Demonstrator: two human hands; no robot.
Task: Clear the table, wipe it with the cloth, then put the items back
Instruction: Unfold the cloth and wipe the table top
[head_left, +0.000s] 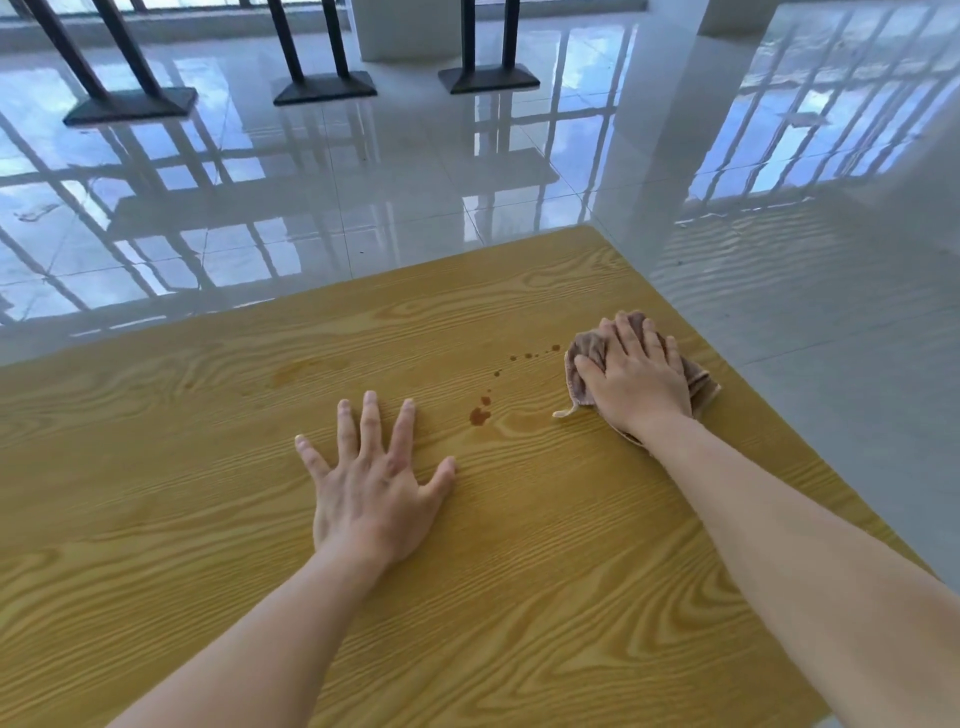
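Wood-grain surface (208, 519) fills the lower part of the head view, its far corner pointing toward 1 o'clock. Nothing stands on it except the cloth (589, 347), a crumpled brownish-pink wad lying at about 2 o'clock from the middle, close to the right edge.

The right hand (636, 379) sits on top of the cloth, palm down. Its fingers (647, 332) are bent over the wad and the thumb lies against the wad's 9 o'clock side, so this grip is closed around the cloth and presses it to the surface. A pale corner of the cloth pokes out at 7 o'clock from the hand.

The left hand (369, 488) lies flat near the middle of the surface with fingers straight and spread wide, the grip holding nothing.

A trail of brown drops (480, 413) runs between the two hands: the largest blots are at 1 o'clock from the left hand, just beyond its thumb, and smaller dots curve off toward 2 o'clock until they nearly reach the cloth. A faint brownish smear (306, 366) shows at 11 o'clock from the left hand.

Beyond the surface is a glossy tiled floor (363, 208) mirroring window frames. At 12 o'clock, far off, stand three black stand bases (324, 93) and a white pillar (400, 26).
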